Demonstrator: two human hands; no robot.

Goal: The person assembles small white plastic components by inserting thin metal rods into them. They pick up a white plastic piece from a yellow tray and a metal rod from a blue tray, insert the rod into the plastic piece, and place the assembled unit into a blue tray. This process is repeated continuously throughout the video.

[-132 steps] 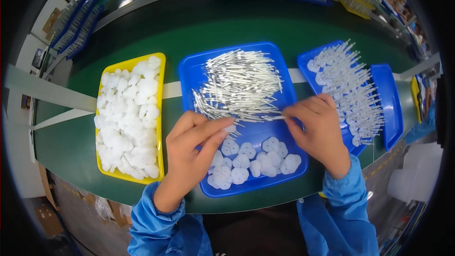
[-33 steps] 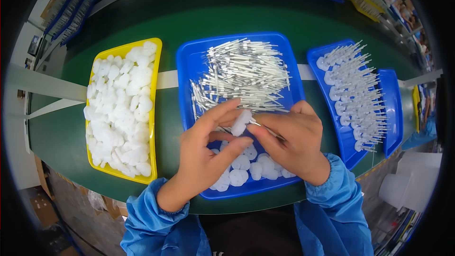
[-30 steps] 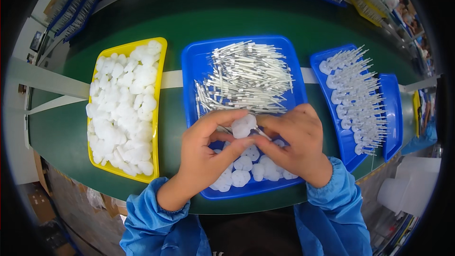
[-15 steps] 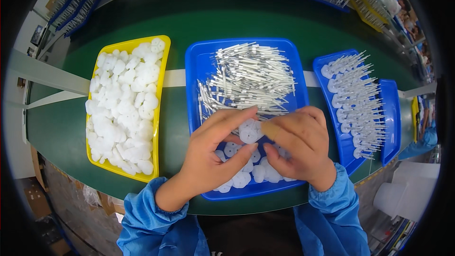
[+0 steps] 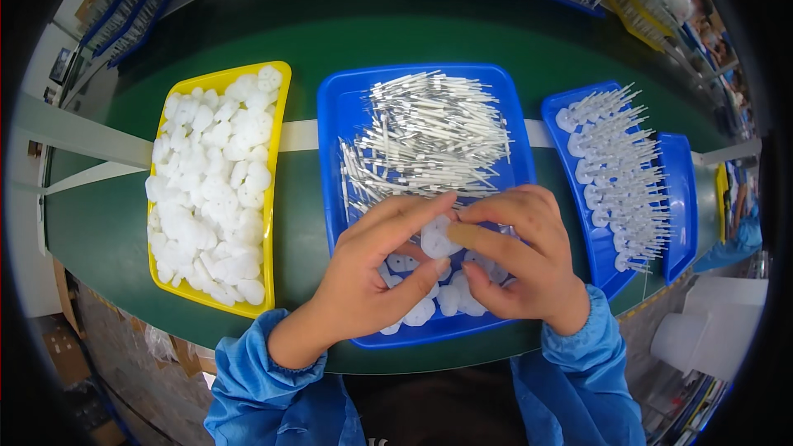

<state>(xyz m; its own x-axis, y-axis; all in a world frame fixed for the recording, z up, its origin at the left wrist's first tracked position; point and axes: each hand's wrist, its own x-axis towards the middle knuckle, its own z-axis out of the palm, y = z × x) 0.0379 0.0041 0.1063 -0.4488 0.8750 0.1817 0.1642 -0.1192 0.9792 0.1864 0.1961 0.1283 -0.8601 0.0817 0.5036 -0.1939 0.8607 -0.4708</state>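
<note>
Pinching a white disc [image 5: 434,239] between left hand [image 5: 372,277] and right hand [image 5: 520,260] over the near end of the blue tray [image 5: 330,107] at mid-bench, best kept level, thin rods [image 5: 429,136] just beyond.

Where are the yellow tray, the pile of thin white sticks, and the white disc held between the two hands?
yellow tray [image 5: 279,167], head view, on its right rim.
pile of thin white sticks [image 5: 434,136], head view, middle of the heap in the centre blue tray.
white disc [image 5: 435,241], head view, on its visible face between the fingers.
</note>
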